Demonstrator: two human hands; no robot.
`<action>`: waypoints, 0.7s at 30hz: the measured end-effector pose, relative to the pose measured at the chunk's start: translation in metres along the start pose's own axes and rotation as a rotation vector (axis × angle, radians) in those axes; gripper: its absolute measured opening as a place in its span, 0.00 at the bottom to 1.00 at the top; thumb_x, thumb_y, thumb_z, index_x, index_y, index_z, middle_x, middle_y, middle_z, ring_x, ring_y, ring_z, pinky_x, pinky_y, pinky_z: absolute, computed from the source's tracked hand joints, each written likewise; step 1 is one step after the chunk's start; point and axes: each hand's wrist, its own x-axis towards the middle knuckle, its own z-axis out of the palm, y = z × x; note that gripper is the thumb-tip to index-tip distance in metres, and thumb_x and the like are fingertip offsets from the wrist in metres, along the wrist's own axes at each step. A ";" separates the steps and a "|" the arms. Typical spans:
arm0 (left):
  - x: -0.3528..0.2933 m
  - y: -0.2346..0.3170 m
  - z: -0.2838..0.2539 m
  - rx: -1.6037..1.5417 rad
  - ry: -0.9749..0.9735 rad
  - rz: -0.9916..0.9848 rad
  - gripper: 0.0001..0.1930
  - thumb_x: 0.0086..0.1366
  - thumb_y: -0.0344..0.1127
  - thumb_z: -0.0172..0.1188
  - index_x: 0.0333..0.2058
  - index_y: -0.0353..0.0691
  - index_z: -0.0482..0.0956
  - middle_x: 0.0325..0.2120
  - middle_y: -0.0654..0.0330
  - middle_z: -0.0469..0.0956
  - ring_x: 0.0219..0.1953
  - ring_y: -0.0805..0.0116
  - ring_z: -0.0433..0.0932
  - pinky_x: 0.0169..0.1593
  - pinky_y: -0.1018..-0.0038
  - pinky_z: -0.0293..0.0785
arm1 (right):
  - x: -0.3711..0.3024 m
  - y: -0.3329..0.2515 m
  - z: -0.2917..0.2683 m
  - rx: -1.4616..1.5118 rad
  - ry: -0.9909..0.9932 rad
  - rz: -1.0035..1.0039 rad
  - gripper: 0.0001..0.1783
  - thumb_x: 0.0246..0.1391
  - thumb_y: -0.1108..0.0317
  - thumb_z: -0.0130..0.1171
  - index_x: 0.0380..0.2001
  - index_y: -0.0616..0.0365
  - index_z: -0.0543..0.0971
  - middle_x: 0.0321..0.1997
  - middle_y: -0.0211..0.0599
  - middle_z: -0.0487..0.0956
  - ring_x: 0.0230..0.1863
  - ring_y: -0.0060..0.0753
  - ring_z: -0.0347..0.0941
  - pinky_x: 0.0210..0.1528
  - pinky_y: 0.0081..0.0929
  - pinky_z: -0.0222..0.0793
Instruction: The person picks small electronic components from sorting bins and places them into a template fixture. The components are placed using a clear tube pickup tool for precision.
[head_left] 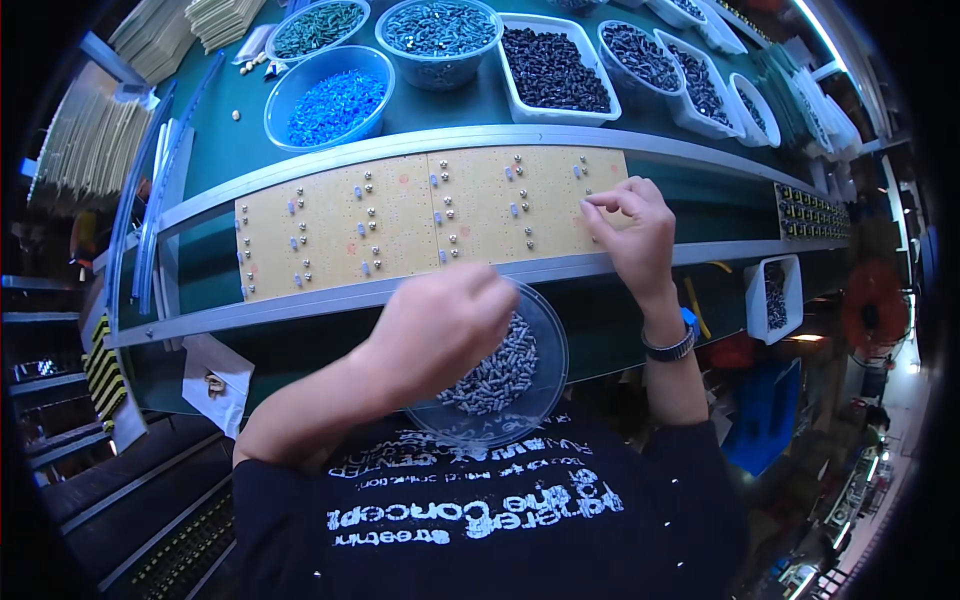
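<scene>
A tan circuit board panel [335, 240] lies between two metal rails, carrying rows of small shiny round metal parts and little pale-violet parts. My right hand [640, 230] is over the panel's right end, thumb and forefinger pinched together; anything between them is too small to make out. Closer to me, my left hand [450, 320] is closed above the left side of a clear round bowl [560, 365]. Small grey cylindrical components [495, 378] fill part of that bowl. The left fingertips are turned away, so what they hold is hidden.
Behind the far rail [400, 148] stand a bowl of blue parts [335, 105], bowls of green parts [440, 35] and a white tub of black parts [555, 70]. Another white tub [773, 300] sits right of the near rail [560, 268]. Board stacks [95, 140] rise at left.
</scene>
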 end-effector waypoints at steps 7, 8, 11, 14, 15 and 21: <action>-0.027 0.004 0.013 0.216 -0.344 0.080 0.04 0.57 0.32 0.53 0.29 0.40 0.71 0.26 0.61 0.71 0.27 0.67 0.70 0.35 0.74 0.68 | 0.003 0.008 0.007 -0.035 0.016 0.017 0.03 0.42 0.78 0.64 0.21 0.64 0.79 0.23 0.32 0.69 0.26 0.26 0.61 0.28 0.22 0.61; -0.027 0.004 0.013 0.214 -0.338 0.077 0.04 0.57 0.32 0.53 0.29 0.40 0.71 0.26 0.61 0.71 0.27 0.67 0.70 0.35 0.74 0.68 | 0.004 0.009 0.008 -0.036 0.012 0.012 0.03 0.42 0.78 0.64 0.21 0.64 0.79 0.23 0.32 0.69 0.26 0.26 0.61 0.28 0.22 0.61; -0.028 0.004 0.013 0.222 -0.353 0.054 0.03 0.57 0.32 0.52 0.29 0.40 0.70 0.26 0.61 0.71 0.27 0.67 0.70 0.34 0.73 0.68 | 0.004 0.008 0.008 -0.087 -0.020 -0.050 0.05 0.40 0.78 0.64 0.20 0.62 0.77 0.23 0.33 0.70 0.27 0.29 0.62 0.30 0.24 0.64; -0.028 0.005 0.013 0.222 -0.355 0.051 0.03 0.57 0.32 0.52 0.30 0.40 0.70 0.26 0.61 0.71 0.27 0.67 0.70 0.34 0.73 0.68 | 0.005 0.009 0.008 -0.112 -0.028 -0.082 0.05 0.39 0.78 0.64 0.19 0.62 0.76 0.23 0.33 0.70 0.27 0.30 0.62 0.32 0.25 0.65; -0.028 0.005 0.013 0.224 -0.354 0.055 0.03 0.57 0.31 0.52 0.30 0.40 0.70 0.26 0.61 0.71 0.27 0.66 0.70 0.34 0.73 0.68 | 0.005 0.009 0.008 -0.117 -0.024 -0.092 0.05 0.39 0.78 0.64 0.19 0.61 0.76 0.23 0.33 0.70 0.27 0.31 0.62 0.32 0.25 0.65; -0.027 0.005 0.008 0.195 -0.377 0.053 0.03 0.56 0.31 0.52 0.29 0.40 0.69 0.26 0.60 0.71 0.27 0.66 0.70 0.35 0.73 0.68 | 0.006 0.005 0.007 -0.161 -0.037 -0.111 0.05 0.40 0.78 0.64 0.19 0.61 0.76 0.23 0.33 0.71 0.28 0.31 0.63 0.34 0.26 0.66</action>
